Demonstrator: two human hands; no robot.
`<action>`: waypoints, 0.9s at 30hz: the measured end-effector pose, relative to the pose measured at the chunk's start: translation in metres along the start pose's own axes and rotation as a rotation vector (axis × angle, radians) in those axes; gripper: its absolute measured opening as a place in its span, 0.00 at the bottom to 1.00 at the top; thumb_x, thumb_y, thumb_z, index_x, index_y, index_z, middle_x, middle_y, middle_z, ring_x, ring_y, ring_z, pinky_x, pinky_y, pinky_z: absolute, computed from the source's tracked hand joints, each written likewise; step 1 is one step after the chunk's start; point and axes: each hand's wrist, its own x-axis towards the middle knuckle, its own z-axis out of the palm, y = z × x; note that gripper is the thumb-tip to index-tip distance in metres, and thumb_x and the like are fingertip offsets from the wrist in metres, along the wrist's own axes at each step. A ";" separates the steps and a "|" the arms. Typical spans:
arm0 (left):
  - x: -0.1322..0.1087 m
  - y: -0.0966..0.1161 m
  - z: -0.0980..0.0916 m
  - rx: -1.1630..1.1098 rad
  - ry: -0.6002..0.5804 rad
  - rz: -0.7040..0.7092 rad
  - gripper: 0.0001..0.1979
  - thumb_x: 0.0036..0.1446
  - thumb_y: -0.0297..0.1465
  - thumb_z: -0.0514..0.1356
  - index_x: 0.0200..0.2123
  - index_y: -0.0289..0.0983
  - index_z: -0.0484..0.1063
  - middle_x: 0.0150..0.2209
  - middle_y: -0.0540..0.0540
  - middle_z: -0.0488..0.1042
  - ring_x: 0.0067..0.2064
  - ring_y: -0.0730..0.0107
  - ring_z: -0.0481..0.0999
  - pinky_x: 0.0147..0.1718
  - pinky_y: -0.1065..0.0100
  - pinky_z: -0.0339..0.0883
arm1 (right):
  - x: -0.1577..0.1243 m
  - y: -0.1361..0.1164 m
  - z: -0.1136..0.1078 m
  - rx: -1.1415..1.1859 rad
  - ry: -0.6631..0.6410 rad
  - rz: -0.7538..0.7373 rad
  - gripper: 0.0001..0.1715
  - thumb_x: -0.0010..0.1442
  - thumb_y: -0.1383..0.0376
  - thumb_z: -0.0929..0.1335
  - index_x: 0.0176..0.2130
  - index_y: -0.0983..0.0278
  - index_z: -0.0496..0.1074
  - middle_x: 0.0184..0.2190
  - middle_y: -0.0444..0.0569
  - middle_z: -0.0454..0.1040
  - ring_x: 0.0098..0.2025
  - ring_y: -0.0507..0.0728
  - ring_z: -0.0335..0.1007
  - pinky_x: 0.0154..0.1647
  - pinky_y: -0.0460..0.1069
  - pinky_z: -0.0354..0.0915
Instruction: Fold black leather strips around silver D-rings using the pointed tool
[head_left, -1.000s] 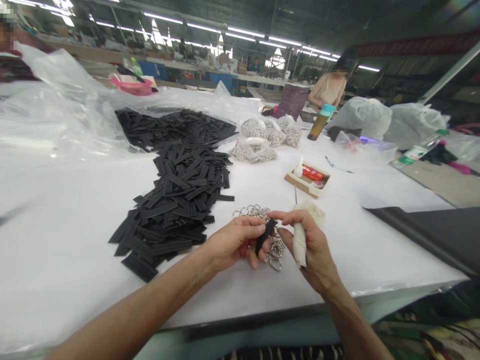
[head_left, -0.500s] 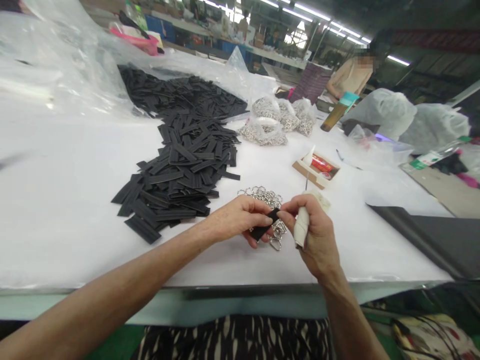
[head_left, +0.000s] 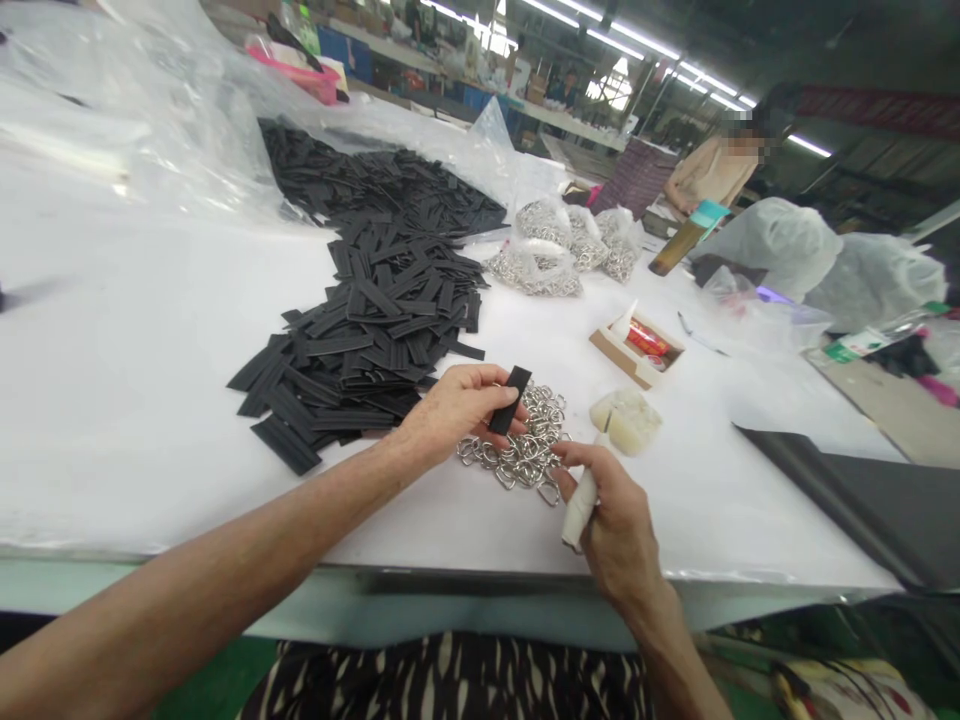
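My left hand (head_left: 469, 408) pinches a short black strip (head_left: 510, 402) between thumb and fingers, tilted over a pile of silver metal rings (head_left: 529, 450), many D-shaped. Just right of the rings, my right hand (head_left: 611, 510) is closed around a thin-tipped tool with a white wrapped handle (head_left: 581, 508). Its index finger and thumb tips are apart, near the edge of the rings. Beyond the tool's tip lies a pale yellowish translucent lump (head_left: 628, 420). Left of the hands spreads a large heap of similar black strips (head_left: 375, 310).
Clear bags of metal rings (head_left: 536, 265) sit behind the pile. A small cardboard box (head_left: 637, 350) holds a red tube. A pen (head_left: 701, 333) lies to its right, and a black sheet (head_left: 840, 490) covers the right edge. Plastic film (head_left: 150, 110) lies at left. Another person (head_left: 716, 165) stands at the back.
My left hand has moved slightly left and up with the strip, now turned more upright. My right hand has drawn away from the strip, down and a little left, its tool now pointing away.
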 end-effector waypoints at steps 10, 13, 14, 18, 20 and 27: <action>0.003 0.003 -0.003 -0.015 0.085 0.023 0.04 0.54 0.23 0.56 0.28 0.32 0.69 0.24 0.46 0.75 0.25 0.70 0.75 0.19 0.72 0.71 | 0.027 -0.016 0.028 -0.352 -0.038 -0.048 0.04 0.58 0.70 0.60 0.32 0.62 0.62 0.24 0.46 0.64 0.28 0.56 0.59 0.27 0.48 0.52; 0.002 0.002 -0.002 -0.018 0.073 0.021 0.04 0.53 0.22 0.56 0.27 0.32 0.69 0.24 0.47 0.74 0.25 0.71 0.75 0.19 0.73 0.70 | 0.028 -0.020 0.035 -0.370 -0.046 -0.008 0.06 0.54 0.72 0.59 0.31 0.62 0.61 0.24 0.45 0.64 0.26 0.55 0.58 0.26 0.47 0.49; 0.002 0.001 -0.002 -0.016 0.067 0.016 0.05 0.53 0.22 0.55 0.27 0.32 0.69 0.24 0.47 0.74 0.25 0.71 0.75 0.19 0.73 0.70 | 0.028 -0.020 0.035 -0.332 -0.049 0.028 0.07 0.53 0.72 0.59 0.32 0.62 0.62 0.23 0.45 0.64 0.26 0.55 0.58 0.25 0.47 0.49; 0.000 0.000 0.000 0.012 0.044 -0.025 0.05 0.54 0.22 0.55 0.28 0.32 0.69 0.24 0.47 0.74 0.25 0.72 0.75 0.19 0.73 0.70 | 0.030 -0.017 0.028 -0.071 -0.007 0.224 0.02 0.56 0.68 0.61 0.32 0.61 0.62 0.21 0.40 0.63 0.23 0.52 0.57 0.23 0.45 0.51; -0.001 0.000 0.000 0.030 0.031 -0.036 0.05 0.53 0.22 0.55 0.28 0.32 0.70 0.24 0.46 0.74 0.25 0.72 0.75 0.19 0.73 0.70 | 0.033 -0.014 0.020 0.054 0.069 0.278 0.03 0.57 0.65 0.63 0.31 0.61 0.62 0.23 0.40 0.64 0.24 0.51 0.58 0.24 0.45 0.54; -0.003 -0.003 0.003 0.108 -0.099 -0.097 0.05 0.49 0.24 0.55 0.28 0.32 0.71 0.24 0.47 0.74 0.24 0.69 0.75 0.17 0.74 0.68 | 0.045 -0.017 -0.009 0.253 0.192 0.243 0.07 0.56 0.63 0.67 0.34 0.61 0.62 0.29 0.41 0.68 0.31 0.53 0.64 0.33 0.47 0.60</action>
